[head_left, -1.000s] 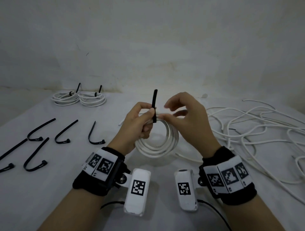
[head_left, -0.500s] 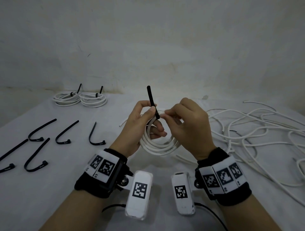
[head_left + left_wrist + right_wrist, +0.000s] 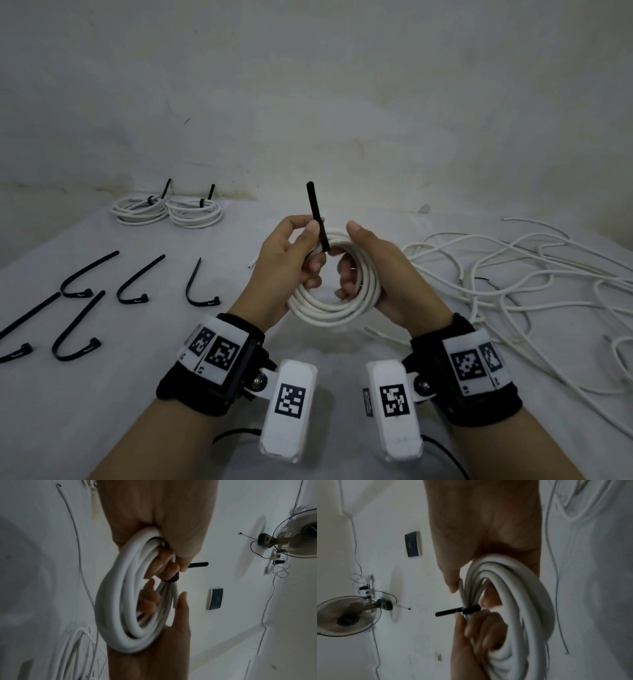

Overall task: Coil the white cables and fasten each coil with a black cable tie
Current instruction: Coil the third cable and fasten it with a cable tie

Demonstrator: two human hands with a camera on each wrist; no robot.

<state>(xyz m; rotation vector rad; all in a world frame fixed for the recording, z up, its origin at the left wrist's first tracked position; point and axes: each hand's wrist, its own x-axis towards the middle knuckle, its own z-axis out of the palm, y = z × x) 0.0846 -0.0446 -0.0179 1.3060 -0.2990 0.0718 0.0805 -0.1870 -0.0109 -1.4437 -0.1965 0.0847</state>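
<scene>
A white cable coil (image 3: 334, 306) is held up between both hands above the table. A black cable tie (image 3: 317, 214) is wrapped round the coil's top, its tail pointing up. My left hand (image 3: 291, 260) grips the coil's left side and pinches the tie (image 3: 197, 565) at its base. My right hand (image 3: 370, 267) holds the coil's right side, fingers curled through the loop, thumb on top. The wrist views show the coil (image 3: 120, 608) (image 3: 522, 601) and the tie (image 3: 452, 612) closed round the strands.
Two tied coils (image 3: 168, 210) lie at the back left. Several loose black ties (image 3: 137, 281) lie on the left of the white table (image 3: 102, 411). A tangle of loose white cable (image 3: 513, 274) spreads over the right side.
My right hand has let go of the tie area and moved to grip the coil's right side. The coil has turned more upright and the tie's tail leans left.
</scene>
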